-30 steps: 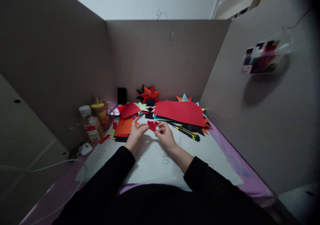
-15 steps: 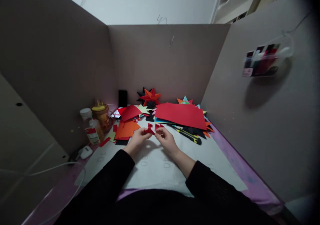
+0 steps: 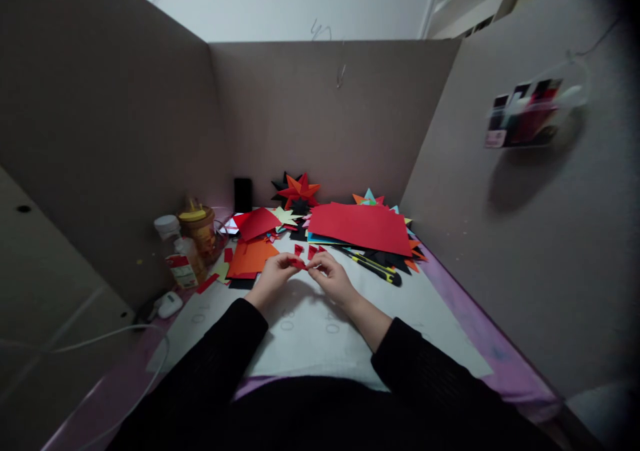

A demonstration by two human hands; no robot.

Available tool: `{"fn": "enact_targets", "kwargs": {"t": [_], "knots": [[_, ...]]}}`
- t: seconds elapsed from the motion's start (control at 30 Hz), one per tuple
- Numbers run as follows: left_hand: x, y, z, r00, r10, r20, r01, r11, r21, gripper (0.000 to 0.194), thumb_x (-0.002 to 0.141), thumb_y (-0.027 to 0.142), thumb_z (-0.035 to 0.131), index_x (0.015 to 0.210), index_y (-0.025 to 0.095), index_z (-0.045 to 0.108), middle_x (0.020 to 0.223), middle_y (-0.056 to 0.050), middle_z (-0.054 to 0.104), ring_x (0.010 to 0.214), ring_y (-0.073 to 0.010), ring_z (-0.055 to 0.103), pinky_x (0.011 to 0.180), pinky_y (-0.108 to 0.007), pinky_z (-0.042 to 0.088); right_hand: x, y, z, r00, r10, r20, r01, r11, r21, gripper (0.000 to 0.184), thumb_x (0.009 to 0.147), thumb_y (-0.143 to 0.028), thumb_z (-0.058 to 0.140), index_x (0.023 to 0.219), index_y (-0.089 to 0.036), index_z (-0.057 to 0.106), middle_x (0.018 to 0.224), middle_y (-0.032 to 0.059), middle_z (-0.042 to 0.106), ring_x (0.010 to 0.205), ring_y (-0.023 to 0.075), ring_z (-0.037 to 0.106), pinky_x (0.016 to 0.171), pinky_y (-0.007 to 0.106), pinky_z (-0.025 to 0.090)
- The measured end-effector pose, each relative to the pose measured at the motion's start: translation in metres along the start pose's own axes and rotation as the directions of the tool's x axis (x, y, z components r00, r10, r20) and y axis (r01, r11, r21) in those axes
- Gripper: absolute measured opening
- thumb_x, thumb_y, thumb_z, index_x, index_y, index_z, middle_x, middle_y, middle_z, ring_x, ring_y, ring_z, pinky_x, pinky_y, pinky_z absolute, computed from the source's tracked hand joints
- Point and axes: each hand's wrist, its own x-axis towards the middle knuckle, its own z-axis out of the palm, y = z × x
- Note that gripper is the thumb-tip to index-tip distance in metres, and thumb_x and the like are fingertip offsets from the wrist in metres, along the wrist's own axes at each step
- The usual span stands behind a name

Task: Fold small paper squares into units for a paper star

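Observation:
Between the fingertips of both hands is a small folded piece of red paper (image 3: 299, 264), held just above the white sheet (image 3: 310, 351). My left hand (image 3: 276, 276) pinches its left side, and my right hand (image 3: 330, 276) pinches its right end. The fingers partly cover it, so its exact folds are hard to make out. Just beyond the fingertips, small red folded paper pieces (image 3: 313, 251) lie on the white sheet. Right of my right hand rests a black and yellow utility knife (image 3: 385, 274).
Large red sheets (image 3: 360, 227) lie stacked at the back right. Orange paper (image 3: 251, 257) is at the left. Folded paper stars (image 3: 299, 191) lean near the back panel. A bottle (image 3: 180, 257), a brown cup (image 3: 199, 231) and a white earphone case (image 3: 169, 304) stand left.
The red paper between my hands has tilted flatter and sits slightly lower, showing less of its upper part. Both hands keep their pinch. The whole view has shifted slightly.

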Motion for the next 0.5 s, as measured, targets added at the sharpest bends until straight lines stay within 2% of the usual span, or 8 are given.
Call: {"fn": "enact_targets", "kwargs": {"t": [0.17, 0.37, 0.5], "knots": [[-0.0007, -0.0002, 0.0022, 1.000, -0.015, -0.001, 0.015, 1.000, -0.019, 0.020, 0.066, 0.031, 0.073, 0.076, 0.015, 0.067, 0.076, -0.004, 0.069, 0.073, -0.0173, 0.063, 0.074, -0.031, 0.048, -0.0004, -0.0028, -0.0008, 1.000, 0.006, -0.003, -0.006, 0.999, -0.036, 0.010, 0.081, -0.026, 0.061, 0.087, -0.022, 0.067, 0.090, 0.0049, 0.058, 0.087, 0.0188, 0.057, 0.074, 0.032, 0.049], [-0.0018, 0.0025, 0.0038, 1.000, -0.028, 0.010, 0.028, 0.999, -0.033, 0.016, 0.066, 0.027, 0.073, 0.074, 0.015, 0.067, 0.075, -0.003, 0.069, 0.074, -0.0169, 0.063, 0.075, -0.030, 0.048, 0.0000, -0.0004, 0.0006, 1.000, 0.023, 0.005, -0.023, 1.000, 0.013, 0.006, 0.076, -0.025, 0.064, 0.079, -0.021, 0.062, 0.088, 0.0039, 0.057, 0.088, 0.0192, 0.056, 0.074, 0.032, 0.049], [-0.0033, 0.0035, 0.0057, 1.000, -0.029, -0.011, 0.028, 0.998, -0.053, 0.015, 0.069, 0.026, 0.071, 0.077, 0.015, 0.064, 0.074, -0.002, 0.067, 0.070, -0.0148, 0.061, 0.069, -0.027, 0.046, -0.0001, -0.0002, 0.0013, 1.000, 0.028, 0.013, -0.028, 0.999, 0.037, 0.007, 0.075, -0.026, 0.064, 0.076, -0.020, 0.060, 0.087, 0.0038, 0.057, 0.088, 0.0193, 0.056, 0.074, 0.032, 0.048]]}}
